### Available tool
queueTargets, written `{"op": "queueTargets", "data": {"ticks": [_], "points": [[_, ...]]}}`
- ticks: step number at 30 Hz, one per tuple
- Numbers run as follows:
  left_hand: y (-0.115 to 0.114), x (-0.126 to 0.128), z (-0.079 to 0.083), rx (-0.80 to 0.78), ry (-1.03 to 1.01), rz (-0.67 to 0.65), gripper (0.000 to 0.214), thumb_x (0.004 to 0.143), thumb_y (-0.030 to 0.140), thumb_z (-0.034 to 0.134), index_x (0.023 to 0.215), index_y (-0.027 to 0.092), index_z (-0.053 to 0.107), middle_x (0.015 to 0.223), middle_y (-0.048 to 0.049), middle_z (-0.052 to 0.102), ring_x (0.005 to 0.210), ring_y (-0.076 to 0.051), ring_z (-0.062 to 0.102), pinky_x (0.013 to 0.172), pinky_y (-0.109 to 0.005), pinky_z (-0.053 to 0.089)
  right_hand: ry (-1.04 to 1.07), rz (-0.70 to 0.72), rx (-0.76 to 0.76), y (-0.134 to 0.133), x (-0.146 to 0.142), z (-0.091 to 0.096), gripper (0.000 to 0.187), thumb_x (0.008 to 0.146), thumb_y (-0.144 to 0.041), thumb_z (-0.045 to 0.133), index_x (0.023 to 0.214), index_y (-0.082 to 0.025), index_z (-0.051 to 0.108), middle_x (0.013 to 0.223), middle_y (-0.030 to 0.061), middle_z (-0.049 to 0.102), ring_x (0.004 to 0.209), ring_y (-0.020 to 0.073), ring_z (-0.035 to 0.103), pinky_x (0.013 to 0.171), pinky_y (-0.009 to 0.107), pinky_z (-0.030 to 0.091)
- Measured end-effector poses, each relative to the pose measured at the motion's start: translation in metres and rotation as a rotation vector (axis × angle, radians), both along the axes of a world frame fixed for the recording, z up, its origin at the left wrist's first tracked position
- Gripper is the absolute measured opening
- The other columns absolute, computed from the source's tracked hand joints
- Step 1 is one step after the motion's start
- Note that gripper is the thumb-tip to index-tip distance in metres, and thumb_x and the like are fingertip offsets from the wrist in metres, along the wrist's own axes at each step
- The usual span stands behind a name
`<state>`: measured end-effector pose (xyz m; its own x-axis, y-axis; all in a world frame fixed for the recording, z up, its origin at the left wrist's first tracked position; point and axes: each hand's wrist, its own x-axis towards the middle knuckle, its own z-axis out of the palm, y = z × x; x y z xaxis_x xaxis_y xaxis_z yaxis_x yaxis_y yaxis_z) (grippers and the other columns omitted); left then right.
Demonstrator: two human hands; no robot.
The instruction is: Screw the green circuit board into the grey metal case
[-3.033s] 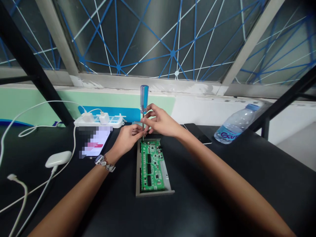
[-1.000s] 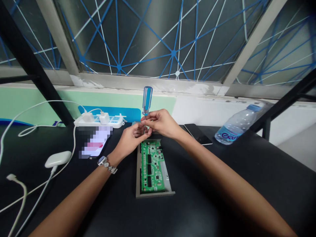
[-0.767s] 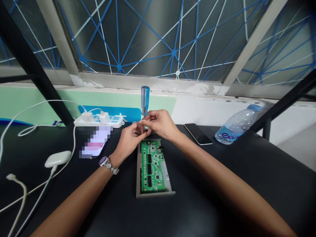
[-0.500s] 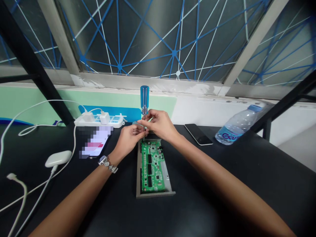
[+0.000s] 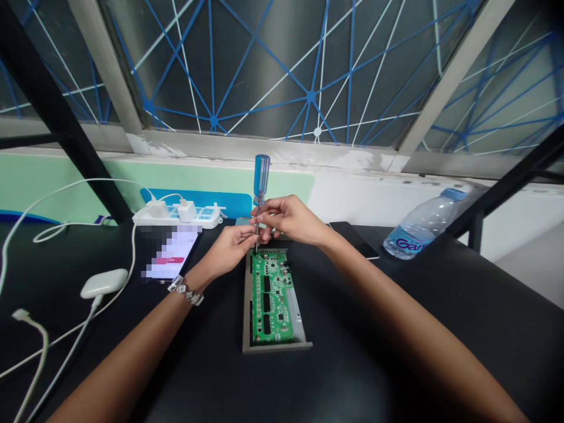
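A screwdriver (image 5: 261,176) with a blue, clear handle stands nearly upright, leaning slightly right, its tip at the far left corner of a green circuit board (image 5: 274,299). The board lies in a grey metal tray-like casing (image 5: 247,317) on the black table. My right hand (image 5: 293,220) pinches the metal shaft just below the handle. Lower down, my left hand (image 5: 231,247) is closed with thumb and fingertips at the shaft near the tip. Whatever the tip touches is too small to make out.
To the left are a lit phone (image 5: 171,258), a white power strip (image 5: 176,216) with plugs, a white earbud case (image 5: 104,283) and loose white cables. At the right lie a dark phone (image 5: 352,238) and a tilted water bottle (image 5: 423,226). A windowed wall stands behind.
The screwdriver's handle has tipped slightly right and turned. My right hand has shifted a little right, its fingers lower on the shaft. My left wrist has moved slightly left.
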<state>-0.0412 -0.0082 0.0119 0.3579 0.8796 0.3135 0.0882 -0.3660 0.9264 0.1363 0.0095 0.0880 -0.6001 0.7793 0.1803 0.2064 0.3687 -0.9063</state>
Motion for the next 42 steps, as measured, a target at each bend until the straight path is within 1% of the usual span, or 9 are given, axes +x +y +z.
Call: {"op": "queueTargets", "data": {"ticks": [3, 5, 9, 15, 20, 26, 29, 37, 42], "points": [[-0.001, 0.003, -0.003, 0.038, -0.009, 0.013, 0.023, 0.088, 0.031, 0.060, 0.102, 0.014, 0.067, 0.106, -0.0105, 0.071, 0.100, -0.021, 0.067, 0.092, -0.037, 0.051, 0.029, -0.023, 0.037, 0.002, -0.001, -0.003, 0.013, 0.084, -0.025, 0.065, 0.088, -0.012, 0.065, 0.063, 0.0013, 0.067, 0.056, 0.0144, 0.067, 0.057, 0.027, 0.053], [-0.001, 0.004, -0.006, 0.081, 0.008, 0.104, 0.027, 0.085, 0.033, 0.065, 0.105, 0.015, 0.065, 0.102, -0.0088, 0.070, 0.097, -0.022, 0.067, 0.086, -0.036, 0.054, 0.038, -0.033, 0.095, 0.003, -0.001, -0.006, 0.012, 0.081, -0.026, 0.067, 0.083, -0.014, 0.064, 0.064, 0.0004, 0.066, 0.056, 0.0144, 0.066, 0.058, 0.028, 0.053], [-0.003, 0.006, -0.010, 0.199, 0.096, 0.304, 0.025, 0.079, 0.036, 0.072, 0.093, 0.017, 0.063, 0.083, -0.0035, 0.067, 0.078, -0.019, 0.065, 0.070, -0.030, 0.055, 0.016, -0.120, 0.198, 0.005, -0.004, -0.012, 0.014, 0.080, -0.029, 0.067, 0.076, -0.017, 0.060, 0.069, 0.0011, 0.066, 0.053, 0.0136, 0.063, 0.051, 0.027, 0.049], [-0.005, 0.009, -0.012, 0.242, 0.100, 0.400, 0.025, 0.076, 0.036, 0.075, 0.074, 0.019, 0.057, 0.069, -0.0002, 0.065, 0.063, -0.016, 0.064, 0.059, -0.026, 0.052, -0.066, -0.327, 0.342, 0.004, -0.010, -0.017, 0.019, 0.077, -0.032, 0.069, 0.071, -0.019, 0.056, 0.071, 0.0019, 0.066, 0.064, 0.0147, 0.061, 0.056, 0.027, 0.045], [-0.004, 0.007, -0.010, 0.173, 0.073, 0.355, 0.018, 0.078, 0.030, 0.072, 0.075, 0.017, 0.061, 0.072, -0.0014, 0.068, 0.067, -0.017, 0.066, 0.063, -0.027, 0.053, -0.061, -0.319, 0.332, 0.005, -0.010, -0.018, 0.021, 0.077, -0.034, 0.070, 0.076, -0.018, 0.057, 0.076, 0.0024, 0.066, 0.064, 0.0136, 0.060, 0.055, 0.025, 0.043], [0.000, -0.001, -0.003, 0.046, 0.041, 0.151, 0.015, 0.080, 0.028, 0.070, 0.085, 0.014, 0.070, 0.087, -0.0075, 0.075, 0.083, -0.021, 0.071, 0.079, -0.034, 0.056, 0.005, -0.058, 0.029, 0.003, -0.002, -0.004, 0.029, 0.082, -0.031, 0.068, 0.104, -0.014, 0.063, 0.101, 0.0082, 0.067, 0.063, 0.0125, 0.065, 0.052, 0.024, 0.048], [0.000, -0.003, 0.001, 0.008, 0.045, 0.076, 0.014, 0.082, 0.027, 0.067, 0.087, 0.014, 0.071, 0.091, -0.0084, 0.075, 0.087, -0.022, 0.071, 0.085, -0.036, 0.055, 0.010, 0.004, -0.031, -0.001, -0.001, 0.002, 0.026, 0.083, -0.029, 0.067, 0.104, -0.013, 0.066, 0.096, 0.0071, 0.068, 0.065, 0.0123, 0.066, 0.052, 0.023, 0.049], [0.002, -0.004, -0.003, 0.016, 0.052, -0.012, 0.016, 0.089, 0.026, 0.059, 0.095, 0.016, 0.069, 0.099, -0.0091, 0.074, 0.097, -0.021, 0.070, 0.091, -0.037, 0.053, 0.031, -0.024, 0.091, 0.005, 0.000, -0.006, 0.018, 0.082, -0.027, 0.066, 0.091, -0.012, 0.069, 0.070, 0.0029, 0.069, 0.061, 0.0138, 0.064, 0.059, 0.027, 0.050], [0.000, 0.000, -0.009, 0.114, 0.096, 0.132, 0.021, 0.084, 0.031, 0.066, 0.099, 0.016, 0.064, 0.096, -0.0079, 0.071, 0.091, -0.021, 0.068, 0.080, -0.033, 0.056, 0.030, -0.157, 0.283, 0.006, -0.004, -0.013, 0.015, 0.079, -0.027, 0.067, 0.069, -0.016, 0.061, 0.065, 0.0004, 0.064, 0.058, 0.0122, 0.057, 0.056, 0.026, 0.043]]}}
